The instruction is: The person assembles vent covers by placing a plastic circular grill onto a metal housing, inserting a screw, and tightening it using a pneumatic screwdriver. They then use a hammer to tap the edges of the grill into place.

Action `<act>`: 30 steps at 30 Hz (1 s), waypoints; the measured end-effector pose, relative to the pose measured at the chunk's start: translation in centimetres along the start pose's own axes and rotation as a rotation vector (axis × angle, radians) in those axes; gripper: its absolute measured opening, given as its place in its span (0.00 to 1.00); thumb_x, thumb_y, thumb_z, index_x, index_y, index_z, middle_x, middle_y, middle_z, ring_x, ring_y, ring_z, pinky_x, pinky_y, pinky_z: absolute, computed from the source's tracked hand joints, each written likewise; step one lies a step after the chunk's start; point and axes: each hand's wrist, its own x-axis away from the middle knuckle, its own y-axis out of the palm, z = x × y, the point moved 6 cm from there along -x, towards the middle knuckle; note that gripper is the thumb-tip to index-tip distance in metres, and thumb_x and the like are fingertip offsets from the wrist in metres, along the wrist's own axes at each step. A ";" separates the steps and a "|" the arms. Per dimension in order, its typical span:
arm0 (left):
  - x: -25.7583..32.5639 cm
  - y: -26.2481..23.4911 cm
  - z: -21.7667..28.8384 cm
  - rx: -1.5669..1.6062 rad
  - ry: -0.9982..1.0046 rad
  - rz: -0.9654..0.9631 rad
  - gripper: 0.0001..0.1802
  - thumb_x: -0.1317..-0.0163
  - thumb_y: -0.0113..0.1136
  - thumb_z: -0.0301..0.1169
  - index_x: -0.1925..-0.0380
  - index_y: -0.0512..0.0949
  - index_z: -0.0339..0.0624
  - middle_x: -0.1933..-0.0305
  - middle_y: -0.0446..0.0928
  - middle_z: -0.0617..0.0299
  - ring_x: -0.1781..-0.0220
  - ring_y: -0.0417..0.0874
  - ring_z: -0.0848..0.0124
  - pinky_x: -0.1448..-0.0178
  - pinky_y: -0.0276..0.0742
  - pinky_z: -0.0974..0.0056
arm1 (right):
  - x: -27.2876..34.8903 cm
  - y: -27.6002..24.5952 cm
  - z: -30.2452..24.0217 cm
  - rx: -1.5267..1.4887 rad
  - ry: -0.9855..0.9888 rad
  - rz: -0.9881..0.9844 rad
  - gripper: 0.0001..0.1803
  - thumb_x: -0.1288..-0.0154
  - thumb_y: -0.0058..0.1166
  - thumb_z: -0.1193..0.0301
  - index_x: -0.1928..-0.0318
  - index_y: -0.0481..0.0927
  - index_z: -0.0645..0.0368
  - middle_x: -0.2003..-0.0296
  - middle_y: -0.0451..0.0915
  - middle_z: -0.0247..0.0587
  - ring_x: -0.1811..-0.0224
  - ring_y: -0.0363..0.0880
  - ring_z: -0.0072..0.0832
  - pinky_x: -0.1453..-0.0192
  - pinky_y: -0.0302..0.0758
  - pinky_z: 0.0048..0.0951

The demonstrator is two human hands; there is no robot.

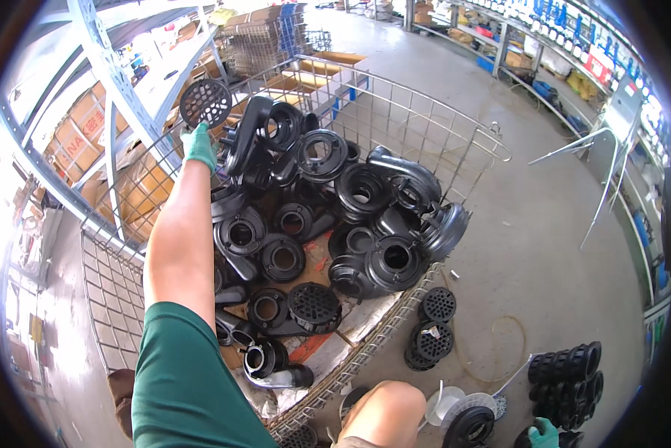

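A: Where is the left hand (199, 147)?

B: Upper left of the frame, in a green glove, at the end of an outstretched arm. Its fingers are clamped on the lower rim of a black perforated disc (206, 104), which stands up above the glove, near the edge of the wire basket (111, 287).

A: And the right hand (545, 433)?

B: Gloved in green too, down at the bottom edge, lower right. It is partly cut off, so I cannot tell whether its fingers are apart or together. It is just beside the stacked black rings (571, 373).

A: What fills the basket?

B: Black curved housings (348, 190) with round openings, heaped through the centre of the frame. Another perforated part (313, 305) lies among them, a bit below centre.

A: Anything on the floor (537, 209)?

B: Right of the basket, in the lower middle, a pile of perforated pieces (434, 340). Near the bottom edge, between the person's knee (386, 414) and the right hand, a black ring part (468, 429) beside a white spool (447, 403).
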 end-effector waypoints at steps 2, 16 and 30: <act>-1.0 -0.4 -0.4 0.038 -0.024 -0.005 0.50 0.35 0.65 0.32 0.20 0.44 0.62 0.34 0.71 0.56 0.43 0.78 0.60 0.47 0.74 0.40 | 0.7 0.4 0.6 -0.239 0.018 0.004 0.25 0.23 0.55 0.58 0.33 0.76 0.58 0.42 0.81 0.47 0.42 0.78 0.39 0.35 0.72 0.35; 4.8 4.9 4.3 -0.322 0.330 -0.004 0.18 0.35 0.66 0.32 0.50 0.76 0.34 0.57 0.83 0.56 0.63 0.82 0.68 0.56 0.80 0.63 | 4.8 1.7 -2.2 -0.177 0.164 -0.021 0.28 0.24 0.56 0.57 0.31 0.73 0.58 0.38 0.79 0.50 0.37 0.75 0.41 0.32 0.70 0.37; 37.8 20.5 8.4 0.341 -0.166 -1.022 0.23 0.24 0.54 0.37 0.39 0.72 0.29 0.41 0.79 0.42 0.39 0.82 0.49 0.33 0.80 0.49 | 4.5 -2.9 -12.5 -0.559 -0.428 0.196 0.31 0.26 0.56 0.72 0.27 0.65 0.61 0.36 0.76 0.46 0.39 0.77 0.28 0.33 0.73 0.30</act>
